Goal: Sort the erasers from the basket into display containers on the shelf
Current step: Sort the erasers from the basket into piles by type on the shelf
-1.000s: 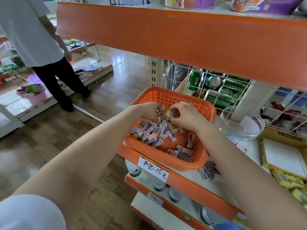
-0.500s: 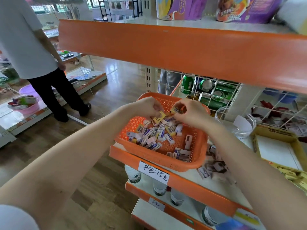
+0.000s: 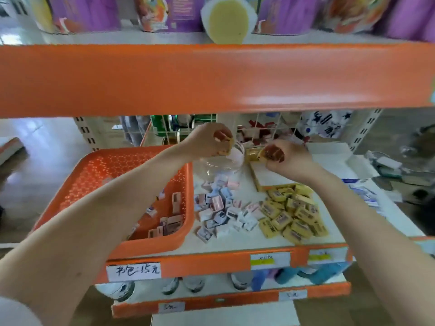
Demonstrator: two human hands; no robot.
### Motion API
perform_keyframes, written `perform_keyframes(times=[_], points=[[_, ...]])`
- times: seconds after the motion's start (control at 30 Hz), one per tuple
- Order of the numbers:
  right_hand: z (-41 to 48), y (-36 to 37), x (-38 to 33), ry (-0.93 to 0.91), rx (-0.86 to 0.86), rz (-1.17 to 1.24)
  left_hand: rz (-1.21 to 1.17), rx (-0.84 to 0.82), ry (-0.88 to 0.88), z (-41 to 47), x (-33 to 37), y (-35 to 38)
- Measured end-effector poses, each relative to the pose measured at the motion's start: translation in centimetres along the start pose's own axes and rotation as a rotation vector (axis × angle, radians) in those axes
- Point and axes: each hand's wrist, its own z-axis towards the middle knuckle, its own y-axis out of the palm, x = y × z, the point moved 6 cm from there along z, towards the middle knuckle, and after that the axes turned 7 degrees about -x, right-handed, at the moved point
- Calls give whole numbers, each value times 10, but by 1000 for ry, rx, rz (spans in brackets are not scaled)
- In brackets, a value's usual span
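Left grip (image 3: 208, 142) is curled with the fingertips pinching a yellow eraser (image 3: 226, 150), though blur hides whether it holds one piece or more. Directly below this grip stands a clear bowl (image 3: 219, 164) on the shelf (image 3: 247, 238), and the pinched eraser sits at the bowl's far rim. Right grip (image 3: 289, 158) is curled too, clamping a few yellow-wrapped erasers (image 3: 253, 154) that stick out toward the left grip. The two grips are near each other but apart. Under the right grip lies an open yellow box (image 3: 277, 186) with a pale inside, just beside the bowl.

Nearer the person than the right grip, a heap of yellow erasers (image 3: 292, 215) lies loose on the shelf, touching the front wall of the box. Nearer than the left grip, and just beside the yellow heap, is a heap of pink, blue and white erasers (image 3: 221, 208). The left forearm crosses over the orange basket (image 3: 117, 175), which sits well to the left of both grips at the shelf's front edge. A few erasers remain in its near right corner (image 3: 169, 220). A handwritten price label (image 3: 134, 270) is stuck on the orange shelf lip below the basket. Above both grips runs the broad orange edge of the upper shelf (image 3: 211, 76), carrying purple packages (image 3: 89, 12).
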Motion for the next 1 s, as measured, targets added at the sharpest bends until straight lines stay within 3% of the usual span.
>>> perform_keyframes(times=[0.23, 0.4, 0.67, 0.77, 1.0], points=[[-62, -10, 73, 141, 21, -94, 155, -408, 163, 34, 66, 109], [-86, 15, 89, 79, -14, -122, -2, -572, 125, 32, 68, 148], [-94, 14, 91, 109, -8, -106, 59, -646, 138, 24, 61, 153], [-94, 10, 91, 133, 82, -59, 108, -654, 153, 17, 58, 151], [-74, 11, 62, 32, 174, -9, 185, -530, 222, 3, 57, 130]])
